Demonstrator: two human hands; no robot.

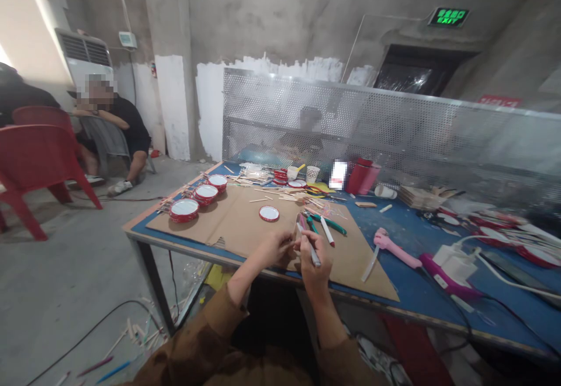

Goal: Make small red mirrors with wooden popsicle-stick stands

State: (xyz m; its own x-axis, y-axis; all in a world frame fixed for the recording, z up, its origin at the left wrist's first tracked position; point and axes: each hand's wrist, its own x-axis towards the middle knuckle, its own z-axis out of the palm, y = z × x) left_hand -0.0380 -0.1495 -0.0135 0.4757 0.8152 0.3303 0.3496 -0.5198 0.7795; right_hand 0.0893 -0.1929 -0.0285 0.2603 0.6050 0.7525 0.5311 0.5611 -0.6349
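Observation:
Above the front edge of a cardboard sheet [239,216], my right hand [316,260] is closed around a pale marker pen [314,254], held like a writing tool. Close beside it, my left hand [275,248] is pinched on something small, mostly hidden by the fingers; a pinkish strip shows near the pen's upper end. Just beyond the hands lie a white marker with a red end [326,231] and green-handled pliers [335,226]. A round white lid with a red rim [269,213] lies flat farther back on the cardboard.
Three stacks of red-rimmed lids [184,210] with sticks stand at the left. A pink glue gun [397,248] and a purple power strip [447,278] are at the right. Loose wooden sticks, cups and a red bottle [359,176] sit behind. A person [127,114] sits far left.

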